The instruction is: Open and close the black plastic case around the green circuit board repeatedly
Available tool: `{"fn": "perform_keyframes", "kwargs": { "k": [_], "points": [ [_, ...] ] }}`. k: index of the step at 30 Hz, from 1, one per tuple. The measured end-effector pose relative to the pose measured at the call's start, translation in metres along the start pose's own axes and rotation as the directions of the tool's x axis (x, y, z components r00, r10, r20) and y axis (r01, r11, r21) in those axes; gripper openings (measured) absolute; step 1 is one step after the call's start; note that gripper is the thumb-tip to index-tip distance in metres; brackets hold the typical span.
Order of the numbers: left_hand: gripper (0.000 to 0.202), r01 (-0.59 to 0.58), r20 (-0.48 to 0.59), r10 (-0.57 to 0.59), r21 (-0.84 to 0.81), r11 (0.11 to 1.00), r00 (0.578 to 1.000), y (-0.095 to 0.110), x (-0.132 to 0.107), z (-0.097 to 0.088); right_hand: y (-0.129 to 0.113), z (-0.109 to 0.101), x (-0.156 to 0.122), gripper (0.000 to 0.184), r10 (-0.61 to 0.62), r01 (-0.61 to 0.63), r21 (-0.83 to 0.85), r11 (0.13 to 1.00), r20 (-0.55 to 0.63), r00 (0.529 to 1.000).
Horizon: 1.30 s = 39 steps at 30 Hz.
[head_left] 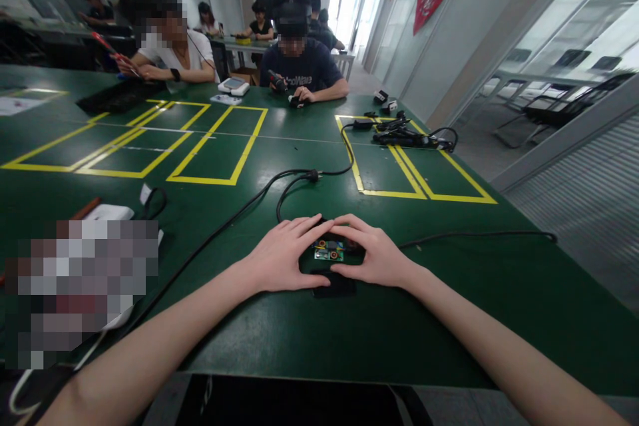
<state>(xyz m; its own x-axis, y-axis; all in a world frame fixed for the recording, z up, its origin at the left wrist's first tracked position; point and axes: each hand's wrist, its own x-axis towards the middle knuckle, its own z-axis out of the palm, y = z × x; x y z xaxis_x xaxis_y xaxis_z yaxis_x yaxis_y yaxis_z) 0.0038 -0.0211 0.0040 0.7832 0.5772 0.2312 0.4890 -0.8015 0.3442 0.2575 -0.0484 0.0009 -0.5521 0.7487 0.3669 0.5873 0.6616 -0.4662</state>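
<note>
A small green circuit board [329, 253] with copper-wound coils shows in the gap between my two hands, low over the green table. My left hand [284, 253] curves round its left side, fingers at the far edge and thumb along the near side. From the right, my right hand [377, 253] does the same, its thumb close to the board's near edge. The fingertips of both hands meet behind the board. Just below the thumbs lies a flat black piece [334, 285], partly covered. Exact contact points on the board are hidden by the fingers.
A black cable with a plug [313, 176] crosses the green table [424, 339]; another cable [479, 234] runs right. Bundled black adapters [409, 136] lie at the back right, among yellow tape outlines. Blurred items stand at left. Two people sit across the table, others farther back.
</note>
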Motion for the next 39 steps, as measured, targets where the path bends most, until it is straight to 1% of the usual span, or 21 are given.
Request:
{"fn": "perform_keyframes", "kwargs": {
  "k": [3, 8, 10, 12, 16, 18, 23, 27, 33, 36, 39],
  "points": [
    [0.093, -0.006, -0.048, 0.006, -0.012, 1.000, 0.999, -0.001, 0.001, 0.000, 0.000, -0.001, 0.000, 0.068, 0.014, -0.015, 0.013, 1.000, 0.041, 0.999],
    [0.081, 0.025, -0.067, -0.025, 0.008, 1.000, 0.997, 0.002, 0.004, -0.003, -0.002, -0.002, 0.000, 0.065, 0.029, -0.031, 0.033, 0.999, 0.061, 0.998],
    [0.071, 0.033, -0.066, -0.032, 0.014, 0.999, 0.997, 0.003, 0.005, -0.004, -0.002, -0.001, 0.000, 0.061, 0.049, -0.051, 0.034, 0.998, 0.056, 0.997],
    [0.057, 0.030, -0.057, -0.029, 0.005, 1.000, 0.998, 0.004, 0.005, -0.005, -0.003, 0.000, 0.001, 0.054, 0.067, -0.068, 0.032, 0.997, 0.049, 0.997],
    [0.032, -0.016, -0.031, 0.015, -0.030, 0.999, 0.999, 0.004, 0.005, -0.007, -0.002, 0.002, 0.002, 0.035, 0.055, -0.055, 0.017, 0.998, 0.017, 0.998],
    [0.025, -0.034, -0.041, 0.032, -0.040, 0.999, 0.999, 0.004, 0.005, -0.008, -0.001, 0.004, 0.002, 0.031, 0.058, -0.058, 0.007, 0.998, 0.003, 0.998],
    [0.021, -0.043, -0.104, 0.038, -0.055, 0.998, 0.994, -0.002, 0.003, -0.008, 0.000, 0.006, 0.002, 0.036, 0.075, -0.075, 0.007, 0.997, -0.026, 0.997],
    [0.016, -0.015, -0.140, 0.010, -0.032, 0.999, 0.990, -0.009, 0.002, -0.008, 0.000, 0.005, 0.002, 0.039, 0.085, -0.085, -0.005, 0.996, -0.011, 0.996],
    [0.018, 0.030, -0.093, -0.029, 0.004, 1.000, 0.995, -0.010, 0.003, -0.009, -0.003, 0.002, 0.002, 0.042, 0.135, -0.134, -0.063, 0.989, 0.008, 0.991],
    [0.015, 0.069, -0.059, -0.070, -0.013, 0.998, 0.996, -0.009, 0.004, -0.009, -0.004, 0.004, 0.002, 0.041, 0.135, -0.133, -0.109, 0.985, 0.011, 0.991],
    [0.011, 0.098, -0.043, -0.100, -0.057, 0.994, 0.994, -0.009, 0.005, -0.007, -0.004, 0.007, 0.002, 0.045, 0.151, -0.148, -0.175, 0.974, 0.008, 0.988]
  ]
}}
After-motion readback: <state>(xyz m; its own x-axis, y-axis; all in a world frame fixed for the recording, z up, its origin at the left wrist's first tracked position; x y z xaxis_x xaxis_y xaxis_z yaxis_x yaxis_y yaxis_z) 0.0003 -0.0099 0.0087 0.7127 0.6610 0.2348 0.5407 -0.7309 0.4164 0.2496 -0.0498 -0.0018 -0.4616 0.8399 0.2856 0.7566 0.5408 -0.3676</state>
